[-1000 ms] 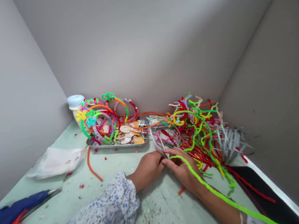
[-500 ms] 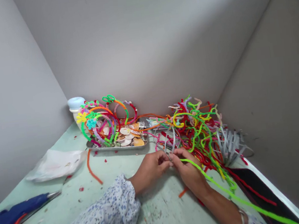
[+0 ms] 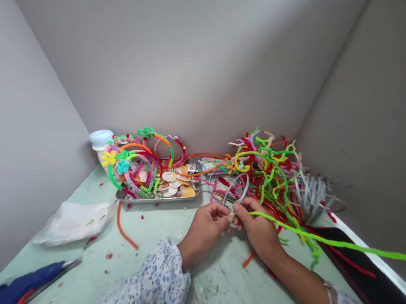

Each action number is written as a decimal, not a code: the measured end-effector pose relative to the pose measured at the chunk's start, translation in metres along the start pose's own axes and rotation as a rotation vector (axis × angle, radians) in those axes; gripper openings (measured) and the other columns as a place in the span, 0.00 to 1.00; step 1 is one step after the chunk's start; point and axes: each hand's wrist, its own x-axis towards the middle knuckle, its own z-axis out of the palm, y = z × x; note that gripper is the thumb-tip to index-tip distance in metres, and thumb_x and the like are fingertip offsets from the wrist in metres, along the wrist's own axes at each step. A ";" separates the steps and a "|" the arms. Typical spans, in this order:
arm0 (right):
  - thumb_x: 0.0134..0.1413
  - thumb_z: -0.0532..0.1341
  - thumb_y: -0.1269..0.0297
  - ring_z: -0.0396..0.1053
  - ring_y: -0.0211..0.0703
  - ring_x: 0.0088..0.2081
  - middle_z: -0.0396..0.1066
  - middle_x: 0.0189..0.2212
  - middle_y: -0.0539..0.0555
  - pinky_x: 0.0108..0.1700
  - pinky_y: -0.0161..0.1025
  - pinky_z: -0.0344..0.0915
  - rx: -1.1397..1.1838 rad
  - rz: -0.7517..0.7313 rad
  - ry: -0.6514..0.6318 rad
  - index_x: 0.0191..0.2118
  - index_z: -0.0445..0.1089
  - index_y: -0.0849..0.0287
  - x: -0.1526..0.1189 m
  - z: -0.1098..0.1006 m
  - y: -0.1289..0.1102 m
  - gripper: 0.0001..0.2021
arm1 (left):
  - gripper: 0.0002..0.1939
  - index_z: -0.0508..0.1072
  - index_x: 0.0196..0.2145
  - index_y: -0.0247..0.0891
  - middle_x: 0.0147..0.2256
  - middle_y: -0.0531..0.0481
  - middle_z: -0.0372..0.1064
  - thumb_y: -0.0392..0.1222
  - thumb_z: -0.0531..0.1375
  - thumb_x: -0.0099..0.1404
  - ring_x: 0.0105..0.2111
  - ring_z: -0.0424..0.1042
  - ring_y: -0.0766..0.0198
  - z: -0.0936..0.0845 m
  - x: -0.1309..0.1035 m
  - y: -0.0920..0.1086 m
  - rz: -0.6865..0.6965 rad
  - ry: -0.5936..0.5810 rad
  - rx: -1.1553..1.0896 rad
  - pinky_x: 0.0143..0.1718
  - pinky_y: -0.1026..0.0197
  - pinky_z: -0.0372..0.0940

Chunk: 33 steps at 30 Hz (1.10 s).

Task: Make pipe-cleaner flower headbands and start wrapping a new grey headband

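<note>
Here, a metal tray point(image 3: 130, 197) is holding shells and finished hoops as both hands, left hand point(image 3: 205, 224) and right hand point(image 3: 256, 227), are pinching a grey headband point(image 3: 238, 190) and green pipe cleaner point(image 3: 350, 247) over the table's point(image 3: 91, 266) bare front.

Pale green table point(image 3: 213, 290), speckled with scraps. Toward the back left corner, metal tray point(image 3: 157, 199); beside it, plastic bag point(image 3: 72, 221). Glue gun point(image 3: 16, 296) at the left edge. Pipe-cleaner heap point(image 3: 269, 173) toward the back right corner.

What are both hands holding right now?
Left hand: closed, pinching the grey headband.
Right hand: closed, pinching the green pipe cleaner at the headband.
</note>
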 end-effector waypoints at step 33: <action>0.55 0.57 0.54 0.64 0.35 0.19 0.68 0.18 0.46 0.24 0.32 0.62 0.086 0.069 -0.090 0.37 0.62 0.57 -0.002 0.002 0.001 0.12 | 0.09 0.69 0.31 0.32 0.23 0.48 0.69 0.42 0.61 0.58 0.25 0.69 0.65 0.000 -0.003 -0.008 0.057 0.020 -0.049 0.30 0.61 0.61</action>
